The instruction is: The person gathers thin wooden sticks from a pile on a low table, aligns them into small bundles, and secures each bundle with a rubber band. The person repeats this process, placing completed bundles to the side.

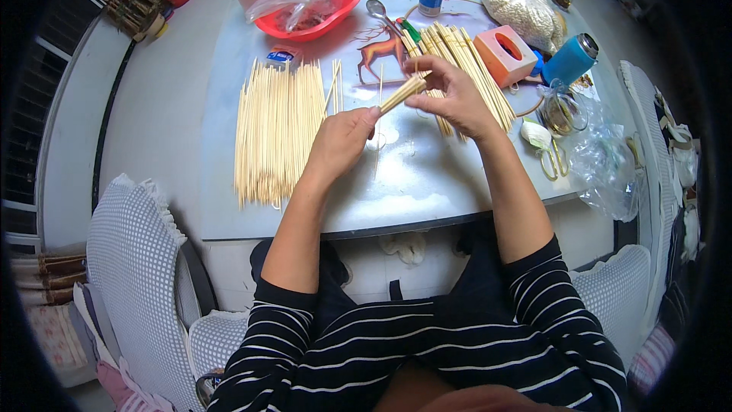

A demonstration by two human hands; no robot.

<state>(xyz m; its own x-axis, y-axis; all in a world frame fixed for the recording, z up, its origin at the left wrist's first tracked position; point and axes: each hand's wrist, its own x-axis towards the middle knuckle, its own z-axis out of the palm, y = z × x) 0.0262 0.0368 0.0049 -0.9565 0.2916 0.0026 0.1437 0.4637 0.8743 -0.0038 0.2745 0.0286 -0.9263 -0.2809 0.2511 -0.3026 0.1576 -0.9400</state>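
A glossy, pale tabletop (pixel 427 194) carries a broad layer of thin wooden sticks (pixel 278 133) at left. Over it, the left hand (pixel 341 139) clamps its fingers on a slim stick bundle (pixel 398 98); the right hand's (pixel 459 99) curve apart around the far end.

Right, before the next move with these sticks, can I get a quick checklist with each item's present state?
1. Bundle held in left hand: ok.
2. Right hand gripping it: cannot tell; thumb and fingers are at its far end.
3. Bundle fastened: cannot tell.
4. Left pile laid side by side: ok.
5. Stray sticks gathered in: not ok; a few lie just right of that pile.
6. Right pile separate from left pile: ok.
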